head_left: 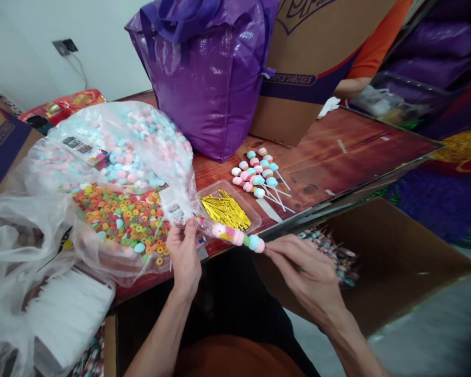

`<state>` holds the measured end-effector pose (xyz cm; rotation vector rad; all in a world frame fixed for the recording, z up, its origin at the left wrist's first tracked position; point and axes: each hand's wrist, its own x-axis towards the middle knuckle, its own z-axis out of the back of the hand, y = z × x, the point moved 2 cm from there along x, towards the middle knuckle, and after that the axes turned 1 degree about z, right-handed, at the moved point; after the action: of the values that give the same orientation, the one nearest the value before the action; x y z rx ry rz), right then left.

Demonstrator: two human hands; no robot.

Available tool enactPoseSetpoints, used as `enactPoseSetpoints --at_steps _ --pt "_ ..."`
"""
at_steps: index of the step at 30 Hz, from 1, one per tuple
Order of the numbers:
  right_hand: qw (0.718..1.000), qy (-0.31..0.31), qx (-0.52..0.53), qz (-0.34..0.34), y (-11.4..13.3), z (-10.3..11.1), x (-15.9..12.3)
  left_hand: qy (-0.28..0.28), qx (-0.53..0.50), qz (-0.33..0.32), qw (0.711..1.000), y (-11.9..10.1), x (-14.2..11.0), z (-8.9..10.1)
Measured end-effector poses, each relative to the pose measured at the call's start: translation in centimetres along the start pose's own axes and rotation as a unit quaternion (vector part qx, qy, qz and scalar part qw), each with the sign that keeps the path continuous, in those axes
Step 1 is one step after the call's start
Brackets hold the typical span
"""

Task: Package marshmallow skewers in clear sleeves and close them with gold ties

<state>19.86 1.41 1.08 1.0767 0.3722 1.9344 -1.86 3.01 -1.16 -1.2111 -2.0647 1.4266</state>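
Observation:
My right hand (308,267) is closed, pinching the near end of a candy skewer (238,239) threaded with pink, green and blue marshmallows. My left hand (183,256) is closed at the skewer's other end, thumb against fingers, on what looks like a clear printed wrapper (199,222). The skewer spans the gap between both hands, above the table edge. Just behind it, a clear plastic tray (255,222) holds gold twist ties (225,208). Several more marshmallow skewers (255,175) lie in a pile on the table, their white sticks pointing right.
Left of my hands, clear bags hold marshmallows (129,157) and coloured candy rings (121,214); white sticks (70,309) fill a container. A purple bag (208,78) and cardboard box (298,84) stand behind. An open carton (369,262) holds wrapped candy below right. Another person's orange sleeve (380,47) shows.

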Motion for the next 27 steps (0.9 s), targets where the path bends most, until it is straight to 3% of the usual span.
enactPoseSetpoints --at_steps 8,17,24,27 --pt "0.998 0.008 0.056 -0.039 0.4 -0.9 -0.2 -0.021 -0.041 0.040 0.998 0.0 0.3 0.2" --pt "0.998 0.033 0.035 -0.050 0.4 -1.9 -0.2 0.024 -0.057 0.055 0.997 0.1 -0.3 -0.4" --pt "1.000 0.016 -0.019 -0.014 1.0 -2.6 -0.3 0.060 -0.019 0.107 0.992 0.3 -1.1 -0.7" --pt "0.999 0.040 -0.006 -0.030 1.3 -2.8 -0.3 0.070 -0.041 0.125 0.989 0.5 -1.3 -0.8"
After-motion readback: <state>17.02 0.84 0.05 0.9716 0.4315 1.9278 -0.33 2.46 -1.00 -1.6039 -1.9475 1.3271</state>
